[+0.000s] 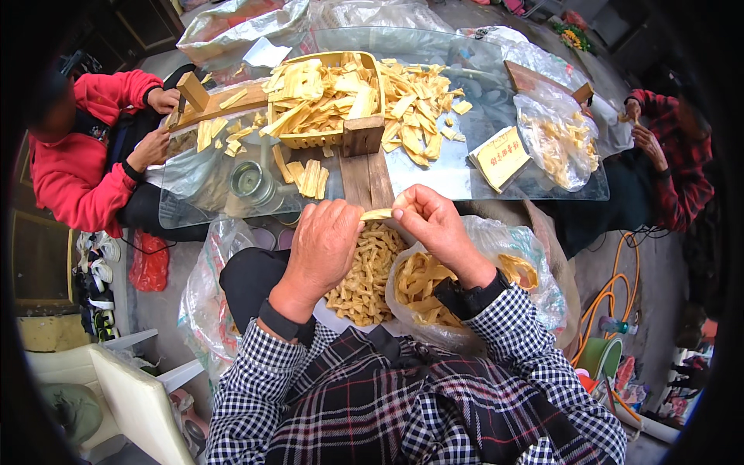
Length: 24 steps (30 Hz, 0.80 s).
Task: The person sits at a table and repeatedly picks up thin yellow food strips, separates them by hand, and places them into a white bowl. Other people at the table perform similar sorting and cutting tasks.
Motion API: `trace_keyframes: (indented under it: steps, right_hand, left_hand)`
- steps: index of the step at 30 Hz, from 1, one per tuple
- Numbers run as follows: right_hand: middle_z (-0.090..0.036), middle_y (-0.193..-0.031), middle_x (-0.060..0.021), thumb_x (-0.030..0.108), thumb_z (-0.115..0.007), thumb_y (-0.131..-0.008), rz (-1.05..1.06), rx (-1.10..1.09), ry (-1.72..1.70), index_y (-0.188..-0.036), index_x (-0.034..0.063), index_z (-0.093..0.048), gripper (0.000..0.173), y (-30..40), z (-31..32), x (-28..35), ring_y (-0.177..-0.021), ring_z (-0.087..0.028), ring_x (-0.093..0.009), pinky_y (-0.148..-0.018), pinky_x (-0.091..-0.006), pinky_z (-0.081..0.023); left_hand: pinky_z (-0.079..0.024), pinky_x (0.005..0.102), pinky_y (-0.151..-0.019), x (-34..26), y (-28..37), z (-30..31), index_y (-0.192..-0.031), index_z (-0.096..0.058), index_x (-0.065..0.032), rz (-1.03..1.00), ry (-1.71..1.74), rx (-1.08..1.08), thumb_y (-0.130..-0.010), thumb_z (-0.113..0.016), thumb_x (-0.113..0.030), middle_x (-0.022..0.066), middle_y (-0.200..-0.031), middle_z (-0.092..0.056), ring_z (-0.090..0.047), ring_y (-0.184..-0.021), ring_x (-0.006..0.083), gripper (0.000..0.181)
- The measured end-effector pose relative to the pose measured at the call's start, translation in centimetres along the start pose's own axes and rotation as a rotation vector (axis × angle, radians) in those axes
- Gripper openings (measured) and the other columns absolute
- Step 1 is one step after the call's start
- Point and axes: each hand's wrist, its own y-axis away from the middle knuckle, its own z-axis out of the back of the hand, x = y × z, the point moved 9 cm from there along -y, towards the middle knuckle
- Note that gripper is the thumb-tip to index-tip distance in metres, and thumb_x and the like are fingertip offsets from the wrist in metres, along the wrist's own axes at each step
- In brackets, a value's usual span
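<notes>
My left hand (323, 251) and my right hand (435, 229) pinch the two ends of a short pale yellow strip (376, 215), which looks like tofu skin. Directly beneath lies a heap of small knotted pieces (367, 276); the white rim (337, 319) of what holds them shows at the near side. Below my right forearm, an open clear plastic bag (407, 317) contains long curled strips (421, 282). Past my hands, a wooden board (365, 179) with an upright wooden block (361, 137) extends over the glass table edge.
On the glass table (488, 180) stand a yellow plastic basket (314, 139) heaped with flat strips, a glass jar (251, 180) and a bagged pile (561, 142). Loose strips (415, 110) lie beside the basket. A person in red (96, 168) sits left, another in plaid (677, 157) right.
</notes>
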Motion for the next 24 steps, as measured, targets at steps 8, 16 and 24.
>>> trace_keyframes:
  steps: [8,16,24]
  right_hand:
    - [-0.057,-0.074,0.0000,0.007,-0.064,-0.086,0.112,-0.183,0.180,-0.083,0.0035,-0.054,0.011,-6.2,2.0,-3.1,-0.068,-0.050,-0.007,-0.062,-0.0243,-0.044]
    - [-0.059,-0.076,-0.0032,0.007,-0.063,-0.087,0.053,-0.072,0.261,-0.089,0.0039,-0.055,0.009,-4.4,1.4,-1.9,-0.071,-0.054,-0.010,-0.064,-0.0264,-0.047]
    - [-0.059,-0.082,-0.0078,0.012,-0.059,-0.098,0.229,0.076,0.317,-0.098,0.0023,-0.057,0.010,-1.5,-1.4,1.0,-0.075,-0.054,-0.016,-0.069,-0.0298,-0.047]
  left_hand:
    - [-0.041,0.0415,-0.072,4.3,-3.1,-3.2,-0.087,-0.054,-0.0048,0.107,-0.169,-0.028,-0.086,-0.061,-0.006,0.0129,-0.083,-0.058,-0.058,-0.080,0.0309,0.007]
    - [-0.041,0.0341,-0.060,6.0,-1.1,-2.8,-0.086,-0.055,-0.0053,0.404,0.415,-0.097,-0.094,-0.061,-0.018,0.0039,-0.065,-0.050,-0.052,-0.062,0.0194,0.017]
    - [-0.041,0.0303,-0.065,2.5,0.9,-4.5,-0.097,-0.054,-0.0063,0.610,1.936,0.095,-0.105,-0.047,-0.027,0.0028,-0.077,-0.052,-0.046,-0.066,0.0130,0.023]
